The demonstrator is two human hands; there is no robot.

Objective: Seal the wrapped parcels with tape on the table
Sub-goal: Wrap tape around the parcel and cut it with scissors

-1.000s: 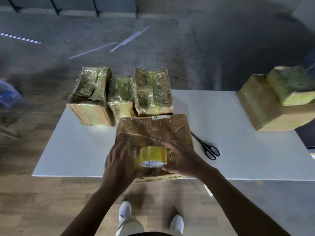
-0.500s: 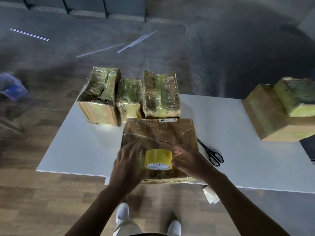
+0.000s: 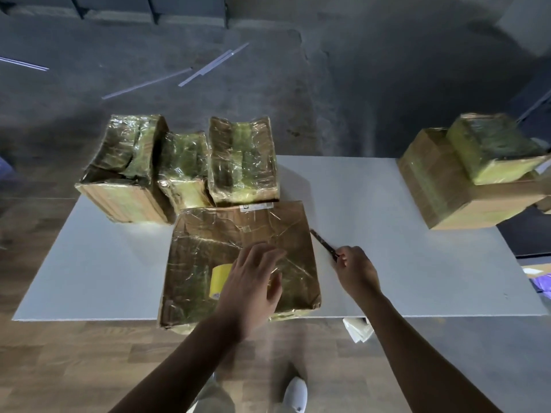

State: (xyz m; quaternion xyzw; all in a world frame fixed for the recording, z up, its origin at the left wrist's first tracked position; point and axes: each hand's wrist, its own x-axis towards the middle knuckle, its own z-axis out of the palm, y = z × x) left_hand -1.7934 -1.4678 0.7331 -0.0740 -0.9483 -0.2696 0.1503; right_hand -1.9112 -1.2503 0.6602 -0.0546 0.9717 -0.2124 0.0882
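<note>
At the surface's [image 3: 387, 234] near edge, the left hand [image 3: 253, 281] rests, fingers spread, over the tape roll [image 3: 219, 280] on the flat parcel [image 3: 238, 234]. The right hand [image 3: 354, 272] has left the roll and grips the scissors [image 3: 323, 242] alongside, probably to cut.

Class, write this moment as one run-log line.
phase: tape sealing | left hand: open, covers yellow tape roll on flat brown film-wrapped parcel | right hand: grips black scissors on white table

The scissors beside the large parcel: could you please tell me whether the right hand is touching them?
Touching. The head view shows the right hand curled over the handles of the scissors, with only the dark blades poking out.
</note>
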